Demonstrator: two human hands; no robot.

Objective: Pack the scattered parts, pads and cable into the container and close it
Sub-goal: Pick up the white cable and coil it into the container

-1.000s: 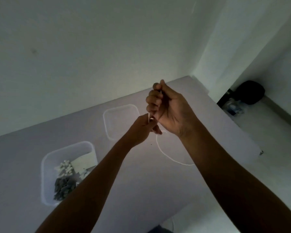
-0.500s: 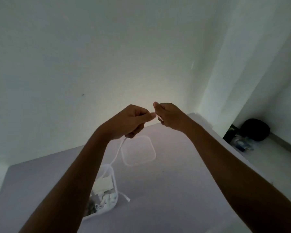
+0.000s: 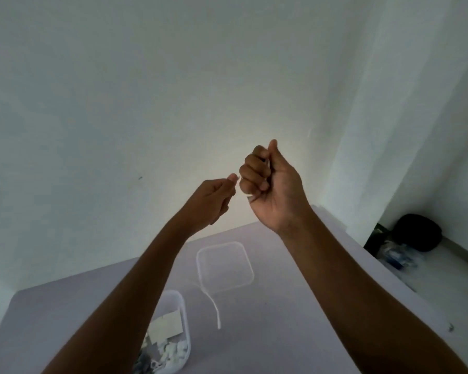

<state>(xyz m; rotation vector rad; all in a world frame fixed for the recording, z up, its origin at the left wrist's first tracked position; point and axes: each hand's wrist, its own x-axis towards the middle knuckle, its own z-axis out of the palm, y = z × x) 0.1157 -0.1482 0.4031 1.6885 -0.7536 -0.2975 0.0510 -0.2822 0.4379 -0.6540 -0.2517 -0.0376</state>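
Coiling the cable (image 3: 214, 306): container (image 3: 183, 327) sitting low left holding parts, left hand (image 3: 214, 201) pinching one end, right hand (image 3: 270, 184) clenching gathered loops, loose tail dangling over the lid (image 3: 224, 265), needing more winding before packing.

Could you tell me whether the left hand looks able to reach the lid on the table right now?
Probably not at once: the left hand is raised and pinching the white cable, as is the right hand. Nothing lies over the lid, though.

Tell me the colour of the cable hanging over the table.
White thin cable, clearest in the head view.
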